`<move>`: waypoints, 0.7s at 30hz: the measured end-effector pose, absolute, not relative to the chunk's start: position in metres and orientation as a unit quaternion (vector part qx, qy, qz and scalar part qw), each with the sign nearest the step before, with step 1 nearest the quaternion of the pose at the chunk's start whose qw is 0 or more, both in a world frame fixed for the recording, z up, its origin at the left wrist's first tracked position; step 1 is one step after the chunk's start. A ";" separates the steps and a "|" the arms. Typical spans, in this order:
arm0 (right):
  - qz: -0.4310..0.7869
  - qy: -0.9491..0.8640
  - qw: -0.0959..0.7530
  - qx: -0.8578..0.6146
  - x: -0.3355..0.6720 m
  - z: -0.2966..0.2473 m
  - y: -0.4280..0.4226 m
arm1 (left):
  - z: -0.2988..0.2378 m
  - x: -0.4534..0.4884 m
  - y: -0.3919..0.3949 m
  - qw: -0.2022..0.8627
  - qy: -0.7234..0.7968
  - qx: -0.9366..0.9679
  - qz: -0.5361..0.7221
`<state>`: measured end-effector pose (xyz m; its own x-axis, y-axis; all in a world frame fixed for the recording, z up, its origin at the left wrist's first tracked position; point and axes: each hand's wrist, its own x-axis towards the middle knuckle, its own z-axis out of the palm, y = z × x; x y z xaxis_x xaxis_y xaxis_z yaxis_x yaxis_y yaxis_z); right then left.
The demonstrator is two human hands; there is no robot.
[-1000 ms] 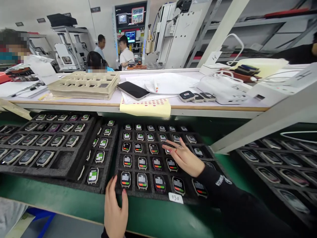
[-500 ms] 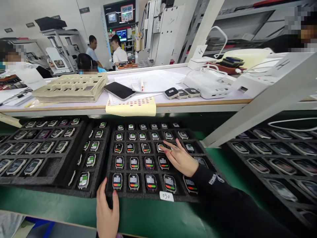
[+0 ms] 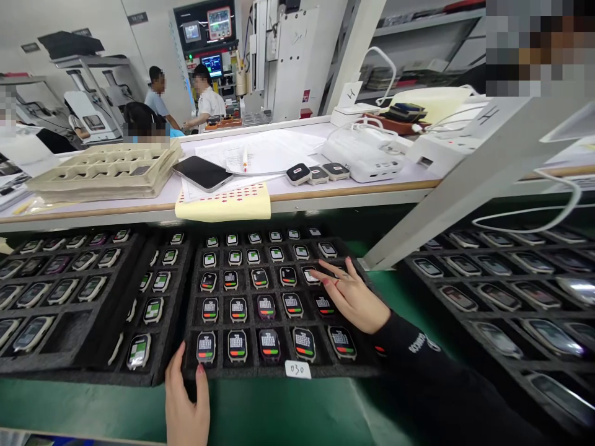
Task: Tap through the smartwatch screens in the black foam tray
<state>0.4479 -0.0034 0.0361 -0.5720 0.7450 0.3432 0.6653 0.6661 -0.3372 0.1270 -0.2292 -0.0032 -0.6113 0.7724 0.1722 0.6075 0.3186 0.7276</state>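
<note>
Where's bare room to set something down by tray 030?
Bare green tabletop lies before the 030 tray, between left hand and right sleeve; a narrower strip separates it from the rightmost tray. The shelf is crowded with papers and a phone.

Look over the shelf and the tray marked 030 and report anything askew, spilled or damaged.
One mild oddity: the yellow sheet droops over the front edge of the shelf instead of lying flat. In the tray, the watches sit face up, though the right hand partly hides some. No spill or damage shows.
</note>
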 end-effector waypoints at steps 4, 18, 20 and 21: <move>0.095 -0.892 0.209 -0.390 0.445 0.035 -0.003 | -0.002 0.128 -0.227 0.106 0.810 0.421 0.395; 0.099 -0.820 0.317 -0.466 0.500 0.021 0.011 | -0.002 0.125 -0.226 0.088 0.810 0.428 0.391; 0.091 -0.816 0.328 -0.466 0.504 0.016 0.011 | -0.002 0.125 -0.226 0.083 0.812 0.427 0.390; 0.088 -0.818 0.330 -0.463 0.505 0.015 0.010 | -0.001 0.125 -0.225 0.084 0.815 0.423 0.387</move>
